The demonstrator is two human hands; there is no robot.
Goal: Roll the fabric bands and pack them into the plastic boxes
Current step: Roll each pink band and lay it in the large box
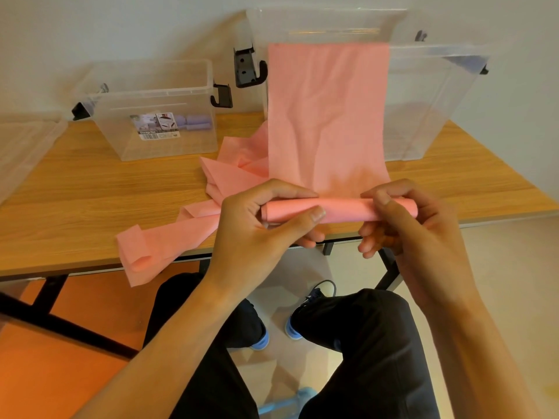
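A long pink fabric band (326,116) hangs over the front wall of the large clear plastic box (429,95) and runs down to a tight roll at the table's front edge. My left hand (257,225) grips the roll's left end between thumb and fingers. My right hand (405,219) pinches its right end. More pink band (169,237) lies crumpled on the table to the left, one end drooping over the edge. A smaller clear box (157,137) at the back left holds rolled lilac bands (196,121).
The wooden table (75,189) stands against a white wall. Black latches stick out from both boxes. A clear lid (24,146) lies at the far left. My knees and shoes are below the table edge, over an orange and beige floor.
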